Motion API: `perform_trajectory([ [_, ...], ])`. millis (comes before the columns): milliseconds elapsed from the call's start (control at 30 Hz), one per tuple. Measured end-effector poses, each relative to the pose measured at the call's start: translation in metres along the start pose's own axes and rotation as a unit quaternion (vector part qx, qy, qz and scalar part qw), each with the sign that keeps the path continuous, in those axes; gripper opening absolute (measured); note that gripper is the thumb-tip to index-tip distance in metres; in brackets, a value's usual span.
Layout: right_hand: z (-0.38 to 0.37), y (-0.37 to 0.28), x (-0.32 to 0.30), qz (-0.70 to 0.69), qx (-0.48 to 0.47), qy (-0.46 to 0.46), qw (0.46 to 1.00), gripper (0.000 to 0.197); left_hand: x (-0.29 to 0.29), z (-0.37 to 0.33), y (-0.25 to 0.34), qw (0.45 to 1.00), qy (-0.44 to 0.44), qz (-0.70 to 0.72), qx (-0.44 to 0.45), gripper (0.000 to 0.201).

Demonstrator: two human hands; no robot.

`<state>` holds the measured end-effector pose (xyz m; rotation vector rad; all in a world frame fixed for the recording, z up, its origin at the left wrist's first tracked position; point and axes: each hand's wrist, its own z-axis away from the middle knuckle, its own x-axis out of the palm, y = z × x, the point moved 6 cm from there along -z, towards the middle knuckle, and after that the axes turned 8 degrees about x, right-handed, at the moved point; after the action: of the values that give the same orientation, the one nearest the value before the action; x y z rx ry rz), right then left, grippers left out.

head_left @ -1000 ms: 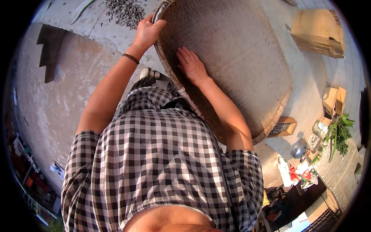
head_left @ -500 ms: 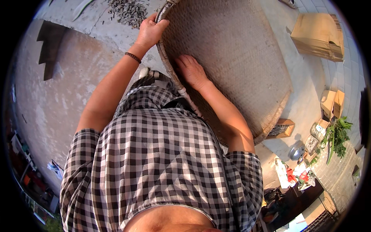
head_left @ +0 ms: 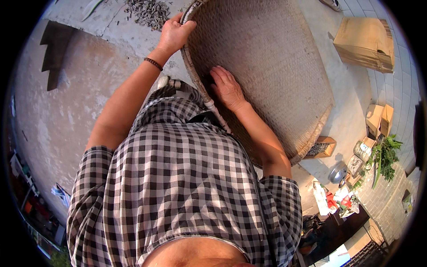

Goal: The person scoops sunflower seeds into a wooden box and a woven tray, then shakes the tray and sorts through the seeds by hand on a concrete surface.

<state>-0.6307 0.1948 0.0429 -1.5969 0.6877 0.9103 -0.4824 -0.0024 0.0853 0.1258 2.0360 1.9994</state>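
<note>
Left hand (head_left: 174,33) is gripping the woven tray's (head_left: 275,62) rim, right hand (head_left: 227,88) lying flat inside just below. Tray's looking emptied already, seed pile (head_left: 147,11) sitting beyond that grip.

This is an outdoor yard of a rural home, used for handling crops. The ground is a bare concrete floor (head_left: 80,102), patchy and stained, lit by low warm sun, and it meets a paved strip of grey tiles (head_left: 400,84) on the far right. A heap of dark seeds (head_left: 147,11) lies spread straight on the concrete at the far left. A large round woven winnowing tray (head_left: 271,66) fills the middle. Cardboard boxes (head_left: 364,42) stand on the right, with a small wooden box of seeds (head_left: 321,147), a metal pot (head_left: 336,174) and a bunch of green leaves (head_left: 384,155) nearer on the right.
</note>
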Motion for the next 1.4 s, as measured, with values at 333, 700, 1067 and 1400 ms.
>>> perform_trajectory([
  [333,-0.019,-0.001,0.032,0.034,0.032,0.042,0.998,0.06,0.003,0.007,0.022,0.998,-0.016,-0.06,-0.02,0.043],
  [700,0.01,-0.003,0.019,-0.013,-0.022,-0.02,0.999,0.045,0.005,0.001,0.006,1.0,-0.003,-0.015,0.002,0.042],
  [1067,0.001,0.002,-0.007,0.001,0.124,-0.088,0.988,0.048,0.004,0.0,0.004,1.0,0.001,0.015,0.005,0.04],
  [1400,-0.016,0.004,0.007,-0.004,0.074,-0.133,0.988,0.031,0.005,0.0,0.004,0.999,0.002,-0.04,0.018,0.04],
])
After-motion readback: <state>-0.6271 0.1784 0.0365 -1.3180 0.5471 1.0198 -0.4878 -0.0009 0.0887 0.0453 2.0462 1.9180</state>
